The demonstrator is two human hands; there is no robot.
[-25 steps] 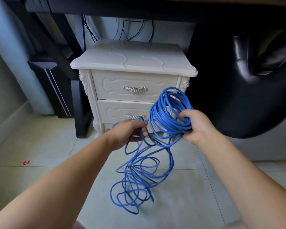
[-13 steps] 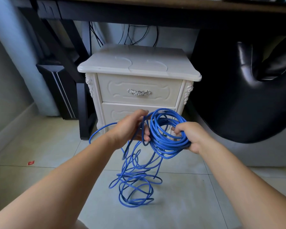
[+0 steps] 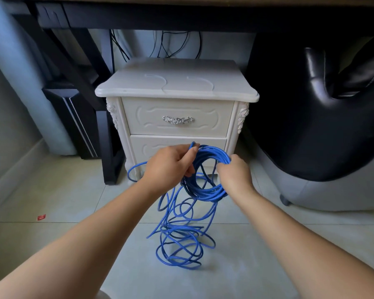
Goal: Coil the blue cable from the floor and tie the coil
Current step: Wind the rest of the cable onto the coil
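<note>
A blue cable [image 3: 205,192] is partly wound into a round coil held in the air in front of the nightstand. My right hand [image 3: 233,175] grips the coil's right side with curled fingers. My left hand [image 3: 171,165] pinches a strand at the coil's upper left, laying it onto the bundle. From the coil, loose loops of the blue cable hang down to a tangled heap [image 3: 181,244] on the tiled floor. One strand bows out to the left behind my left wrist.
A white two-drawer nightstand [image 3: 177,91] stands just behind the coil, under a dark desk [image 3: 181,16]. A black leather chair [image 3: 324,117] fills the right side. A dark computer case [image 3: 73,117] and desk leg are on the left. A small red scrap [image 3: 41,217] lies on the floor tiles.
The coil has dropped lower and my hands have come closer together. My left hand has brought another strand up to the coil's top, and the floor heap has drawn in tighter.
</note>
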